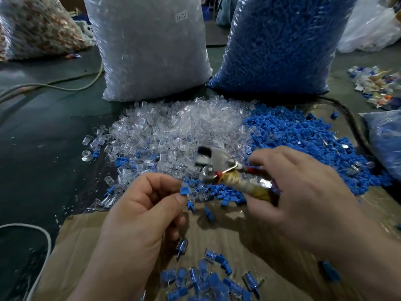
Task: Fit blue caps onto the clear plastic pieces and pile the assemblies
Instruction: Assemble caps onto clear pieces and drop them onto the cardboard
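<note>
Two bare hands are hovering over a flat brown cardboard sheet (82, 253). Above the middle of the sheet, the left hand (138, 205) is pinching a small blue plastic cap (185, 190) between thumb and forefinger. A sliver of clear plastic is showing at the cap's top, too blurred to make out.

The right hand (303, 192) is curling its fingers around the yellowish tape-wrapped handle of a grey metal hand tool (219, 168). The tool's blurred head is sitting just beside the cap.

A heap of loose clear plastic pieces (173, 127) is lying at the sheet's far edge. A heap of loose blue caps (303, 137) is touching it on the sheet's far right side. A small pile of capped clear-and-blue assemblies (206, 279) is lying at the sheet's near edge, below both hands.

Beyond the far edge, a tall plastic sack of clear pieces (152, 51) and a tall plastic sack of blue caps (282, 44) are standing side by side.
</note>
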